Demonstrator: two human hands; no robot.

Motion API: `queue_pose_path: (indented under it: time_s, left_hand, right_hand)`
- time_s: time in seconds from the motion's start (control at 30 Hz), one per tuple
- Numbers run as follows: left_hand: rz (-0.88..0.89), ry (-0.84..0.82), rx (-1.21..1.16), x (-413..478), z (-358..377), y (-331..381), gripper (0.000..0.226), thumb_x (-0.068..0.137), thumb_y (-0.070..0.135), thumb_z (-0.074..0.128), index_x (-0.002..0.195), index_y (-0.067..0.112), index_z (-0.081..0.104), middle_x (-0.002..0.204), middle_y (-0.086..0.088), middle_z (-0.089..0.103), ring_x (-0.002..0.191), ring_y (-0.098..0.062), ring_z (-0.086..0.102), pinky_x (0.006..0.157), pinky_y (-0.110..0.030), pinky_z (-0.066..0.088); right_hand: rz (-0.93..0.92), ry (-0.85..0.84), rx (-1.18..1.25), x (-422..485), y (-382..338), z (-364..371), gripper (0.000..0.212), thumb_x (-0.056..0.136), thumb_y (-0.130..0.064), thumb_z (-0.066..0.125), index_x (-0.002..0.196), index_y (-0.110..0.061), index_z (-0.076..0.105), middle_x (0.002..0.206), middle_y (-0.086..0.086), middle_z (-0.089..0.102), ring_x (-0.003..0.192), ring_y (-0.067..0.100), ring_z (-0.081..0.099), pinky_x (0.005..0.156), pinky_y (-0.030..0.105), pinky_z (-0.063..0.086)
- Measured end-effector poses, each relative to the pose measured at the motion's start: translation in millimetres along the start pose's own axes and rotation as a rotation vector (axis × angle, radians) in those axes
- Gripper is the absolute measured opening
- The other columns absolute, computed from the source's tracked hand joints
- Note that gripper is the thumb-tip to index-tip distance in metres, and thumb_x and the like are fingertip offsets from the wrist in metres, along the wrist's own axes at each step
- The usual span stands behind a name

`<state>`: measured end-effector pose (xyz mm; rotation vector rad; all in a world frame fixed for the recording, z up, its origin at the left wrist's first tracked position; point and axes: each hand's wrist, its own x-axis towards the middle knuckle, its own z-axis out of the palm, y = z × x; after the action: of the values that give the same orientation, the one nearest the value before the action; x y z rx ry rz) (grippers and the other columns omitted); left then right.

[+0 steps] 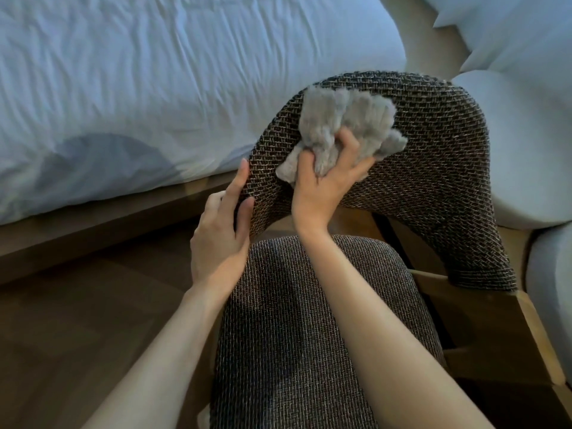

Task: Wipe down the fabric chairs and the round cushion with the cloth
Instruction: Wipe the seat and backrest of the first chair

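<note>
Your right fingers are curled into the grey fluffy cloth, bunching it in your right hand and pressing it against the front face of the chair backrest, just above the middle of the frame. Part of the cloth fans out above your knuckles towards the top edge of the backrest, and a smaller flap sticks out to the lower left of your hand.

Your left fingers are not clenched. The index finger lies straight along the left edge of the backrest, and the thumb rests flat on the woven fabric just beside it. The other fingers of your left hand sit behind that edge, partly hidden. This hand touches the chair only, not the cloth.

The backrest is a dark, coarse brown-and-black weave, curved and tilted away from you. Below it, the seat runs down the centre to the bottom of the frame in a finer, similar weave, with both your forearms crossing above it. The chair's wooden frame shows at lower right.

A bed with a wrinkled white sheet fills the upper left, with its wooden base beneath and wood flooring at lower left. White pillows lie at upper right.
</note>
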<state>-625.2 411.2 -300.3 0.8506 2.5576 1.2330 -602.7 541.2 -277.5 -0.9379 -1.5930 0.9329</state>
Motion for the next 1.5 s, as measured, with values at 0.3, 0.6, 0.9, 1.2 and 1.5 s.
queue_pose_path:
  time_s: [0.3,0.6,0.9,1.2,1.5]
  left_hand:
    - [0.005,0.02,-0.163,2.8,0.1,-9.8,0.044,0.103,0.028,0.04,0.146,0.039,0.036,0.11,0.012,0.056,0.094,0.012,0.051,0.077,0.003,0.032]
    - [-0.015,-0.003,-0.286,3.1,-3.3,-12.0,0.047,0.102,0.017,0.043,0.144,0.038,0.039,0.098,0.012,0.056,0.092,0.012,0.052,0.08,-0.005,0.035]
    - [0.016,0.005,-0.259,5.2,-1.2,-16.2,0.045,0.103,0.017,0.042,0.144,0.033,0.038,0.092,0.018,0.054,0.088,0.009,0.052,0.081,-0.004,0.035]
    - [-0.045,0.052,-0.366,7.9,-1.6,-18.1,0.038,0.101,0.026,0.049,0.139,0.031,0.048,0.103,0.036,0.053,0.101,0.023,0.048,0.092,-0.01,0.04]
    - [-0.093,0.036,-0.37,8.0,-1.6,-17.1,0.037,0.101,0.033,0.047,0.138,0.037,0.047,0.108,0.041,0.049,0.106,0.023,0.046,0.092,-0.007,0.036]
  right_hand:
    - [0.475,-0.373,-0.15,-76.9,70.1,-31.6,0.042,0.089,-0.02,0.06,0.128,-0.011,0.045,0.123,0.004,0.036,0.113,0.015,0.038,0.097,0.026,0.034]
    - [0.05,-0.005,0.095,-3.6,-29.1,12.2,0.039,0.076,-0.028,0.061,0.111,-0.01,0.058,0.113,0.013,0.038,0.103,0.009,0.041,0.086,0.009,0.037]
    - [0.483,-0.145,0.014,-70.4,48.4,3.8,0.054,0.088,-0.021,0.046,0.139,-0.006,0.038,0.126,0.01,0.031,0.11,0.014,0.033,0.086,0.005,0.026]
    - [0.201,-0.057,0.103,-45.8,-12.3,-7.0,0.033,0.088,-0.021,0.061,0.118,-0.015,0.051,0.109,-0.008,0.035,0.101,-0.003,0.045,0.084,0.005,0.038]
    - [0.379,0.004,0.081,-72.8,8.9,19.2,0.041,0.095,-0.013,0.051,0.135,-0.012,0.046,0.116,-0.006,0.032,0.1,-0.023,0.037,0.079,-0.007,0.027]
